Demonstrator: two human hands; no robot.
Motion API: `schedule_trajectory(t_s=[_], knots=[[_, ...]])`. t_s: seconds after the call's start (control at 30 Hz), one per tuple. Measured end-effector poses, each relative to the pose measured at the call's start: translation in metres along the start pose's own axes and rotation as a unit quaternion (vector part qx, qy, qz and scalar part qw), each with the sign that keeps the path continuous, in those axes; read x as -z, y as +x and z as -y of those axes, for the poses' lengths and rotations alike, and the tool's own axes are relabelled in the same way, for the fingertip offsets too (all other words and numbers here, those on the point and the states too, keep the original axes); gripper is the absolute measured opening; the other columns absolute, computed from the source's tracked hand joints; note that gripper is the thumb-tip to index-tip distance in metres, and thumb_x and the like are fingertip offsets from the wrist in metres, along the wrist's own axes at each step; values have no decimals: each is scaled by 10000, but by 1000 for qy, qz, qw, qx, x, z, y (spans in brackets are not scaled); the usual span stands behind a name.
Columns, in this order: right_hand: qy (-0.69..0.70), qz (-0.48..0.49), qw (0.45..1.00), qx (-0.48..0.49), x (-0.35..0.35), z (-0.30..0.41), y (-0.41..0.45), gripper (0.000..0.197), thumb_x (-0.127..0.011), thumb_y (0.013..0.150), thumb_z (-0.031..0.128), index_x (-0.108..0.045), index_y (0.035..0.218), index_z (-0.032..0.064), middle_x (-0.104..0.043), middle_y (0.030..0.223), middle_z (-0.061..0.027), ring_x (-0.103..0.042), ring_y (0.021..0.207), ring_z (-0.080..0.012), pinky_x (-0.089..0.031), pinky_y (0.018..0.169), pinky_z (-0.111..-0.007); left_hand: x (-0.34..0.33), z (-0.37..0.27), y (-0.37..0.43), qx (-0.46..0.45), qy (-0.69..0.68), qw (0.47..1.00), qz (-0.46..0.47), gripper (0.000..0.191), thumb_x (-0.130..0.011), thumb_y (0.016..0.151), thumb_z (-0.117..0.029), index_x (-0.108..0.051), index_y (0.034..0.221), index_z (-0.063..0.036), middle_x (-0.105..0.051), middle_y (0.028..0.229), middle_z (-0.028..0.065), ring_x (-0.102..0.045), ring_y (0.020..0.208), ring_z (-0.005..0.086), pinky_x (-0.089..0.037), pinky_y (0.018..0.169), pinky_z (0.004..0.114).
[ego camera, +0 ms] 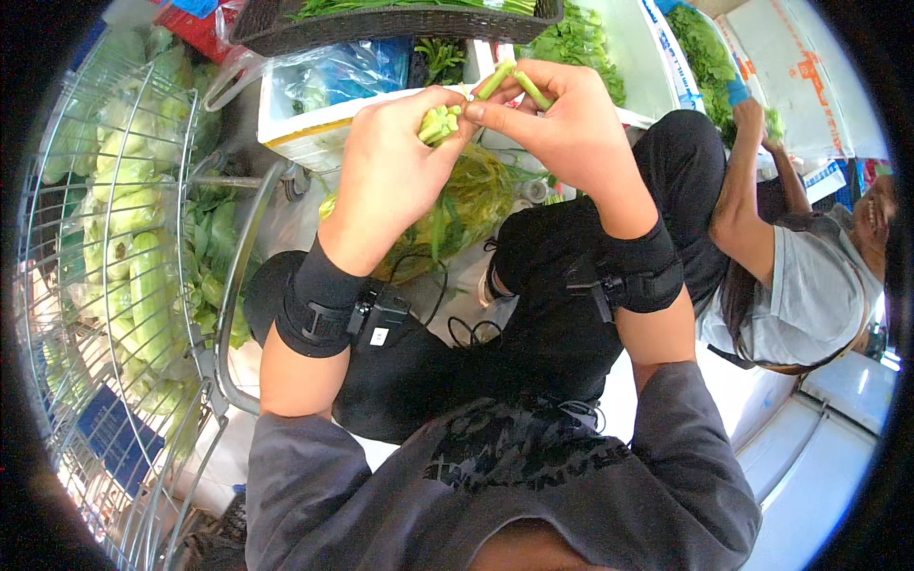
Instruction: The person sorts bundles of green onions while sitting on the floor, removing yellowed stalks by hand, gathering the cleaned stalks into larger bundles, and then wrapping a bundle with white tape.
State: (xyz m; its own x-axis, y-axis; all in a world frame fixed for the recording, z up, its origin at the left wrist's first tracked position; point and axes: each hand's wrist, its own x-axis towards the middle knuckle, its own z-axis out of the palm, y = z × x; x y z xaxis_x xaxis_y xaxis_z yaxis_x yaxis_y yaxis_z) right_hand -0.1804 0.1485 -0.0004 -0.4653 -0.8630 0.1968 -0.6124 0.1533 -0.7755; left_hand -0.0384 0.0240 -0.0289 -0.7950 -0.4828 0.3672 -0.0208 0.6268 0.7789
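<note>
In my left hand (396, 153) is a small bundle of green vegetable stems (438, 125), their pale cut ends turned towards me. My right hand (575, 125) grips loose green stalks (494, 80) between its fingers. Thumb and fingertips of both hands meet beside the bundle. My left hand hides most of the bundle's length. Beneath my hands lies a yellow plastic bag (468, 203) with green leaves in and around it. Just beyond them stands a white foam box (314, 132) with a bag of greens inside.
A wire cart (146, 182) full of bagged vegetables stands at my left. A dark woven basket (400, 30) of greens rests above the foam box. To my right sits another person (807, 268), hands on greens at a box (789, 78). Black cables (471, 332) hang near my knees.
</note>
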Motion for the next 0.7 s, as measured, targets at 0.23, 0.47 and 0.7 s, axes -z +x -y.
schedule_trajectory(t_s=[0.23, 0.47, 0.7], knots=[[81, -49, 995, 32, -13, -11, 5, 191, -727, 905, 173, -728, 992, 3, -678, 792, 18, -540, 669, -21, -409, 579, -195, 6, 1, -1, -50, 69, 996, -32, 170, -739, 858, -137, -694, 962, -10, -704, 854, 184, -684, 755, 345, -529, 701, 374], [276, -231, 929, -90, -1, -15, 16, 195, -681, 952, 184, -717, 881, 6, -639, 732, 31, -505, 597, -31, -397, 526, -204, 14, 4, -8, -33, 95, 995, -23, 161, -741, 860, -157, -684, 926, -22, -684, 785, 171, -662, 699, 336, -510, 658, 369], [53, -89, 995, 14, -22, -17, 15, 235, -627, 960, 208, -729, 1004, 0, -662, 701, -110, -618, 660, -241, -479, 646, -327, 18, 3, -10, 92, -39, 995, -16, 175, -723, 902, -168, -711, 977, -10, -687, 762, 76, -607, 661, 158, -481, 643, 294]])
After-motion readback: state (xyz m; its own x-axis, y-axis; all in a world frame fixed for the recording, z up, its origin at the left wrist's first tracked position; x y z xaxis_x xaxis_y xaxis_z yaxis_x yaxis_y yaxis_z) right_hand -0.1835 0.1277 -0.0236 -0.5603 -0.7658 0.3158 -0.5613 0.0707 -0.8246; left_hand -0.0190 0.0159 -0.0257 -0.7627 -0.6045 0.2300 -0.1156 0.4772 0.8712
